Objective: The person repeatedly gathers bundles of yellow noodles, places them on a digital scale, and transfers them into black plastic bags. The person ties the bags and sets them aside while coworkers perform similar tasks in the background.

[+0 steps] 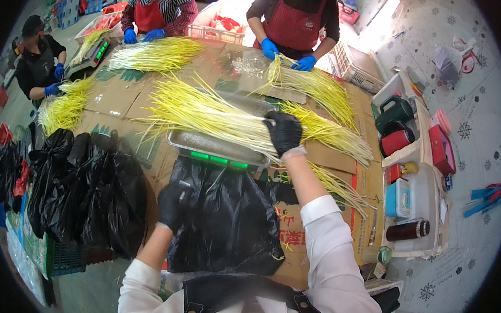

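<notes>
A large bunch of yellow chives with pale stems [213, 115] lies slantwise across the metal tray of a digital scale [202, 141]. My right hand [284, 133], in a black glove, is closed over the stem ends at the tray's right side. My left hand [175, 206], also black-gloved, rests at the upper left edge of a flat black plastic bag [224, 218] in front of the scale; its fingers are partly lost against the bag. More yellow chives [331, 136] lie right of the scale, partly behind my right hand.
Filled black plastic bags [93, 187] stand at the left. Across the cardboard-covered table, a person in a red apron [290, 25] handles chives; two more people work at the back left. A white foam box [416, 198] with bottles and containers lies along the right edge.
</notes>
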Motion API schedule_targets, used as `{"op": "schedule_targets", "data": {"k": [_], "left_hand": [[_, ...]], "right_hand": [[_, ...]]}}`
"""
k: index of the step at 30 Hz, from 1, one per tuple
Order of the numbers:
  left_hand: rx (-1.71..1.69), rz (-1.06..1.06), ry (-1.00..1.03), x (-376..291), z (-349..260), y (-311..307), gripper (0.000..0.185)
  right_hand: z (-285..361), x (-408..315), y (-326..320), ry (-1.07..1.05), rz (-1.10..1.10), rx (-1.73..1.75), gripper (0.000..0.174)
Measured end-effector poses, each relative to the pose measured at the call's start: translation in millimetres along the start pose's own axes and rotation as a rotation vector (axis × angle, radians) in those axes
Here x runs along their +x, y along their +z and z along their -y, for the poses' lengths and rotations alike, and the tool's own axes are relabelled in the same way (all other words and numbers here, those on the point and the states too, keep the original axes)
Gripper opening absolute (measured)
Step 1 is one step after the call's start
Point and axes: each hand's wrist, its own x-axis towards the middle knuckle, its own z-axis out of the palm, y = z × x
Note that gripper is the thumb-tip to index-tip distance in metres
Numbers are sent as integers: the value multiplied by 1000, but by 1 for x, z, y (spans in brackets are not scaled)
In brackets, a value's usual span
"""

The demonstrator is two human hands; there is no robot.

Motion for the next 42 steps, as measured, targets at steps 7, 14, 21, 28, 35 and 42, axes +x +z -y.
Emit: {"op": "schedule_targets", "data": {"k": [7, 14, 21, 28, 35, 42], "left_hand": [[38, 159, -34, -97, -13, 2, 27], [200, -17, -71, -127, -8, 16, 40], [206, 301, -150, -119, -2, 32, 58], [425, 262, 1, -119, 8, 71, 69], [308, 53, 176, -114, 11, 51, 26], [24, 15, 338, -96, -33, -36, 8]], "right_hand": [[-119, -95, -119, 2, -153, 105, 20], [-305, -332, -202, 621, 0, -20, 18], [-367, -402, -210, 639, 258, -511, 39], [-274, -332, -137, 509, 116, 174, 42], [-61, -317, -61, 349, 138, 501, 31], [29, -336, 18, 396, 280, 165, 20]]}}
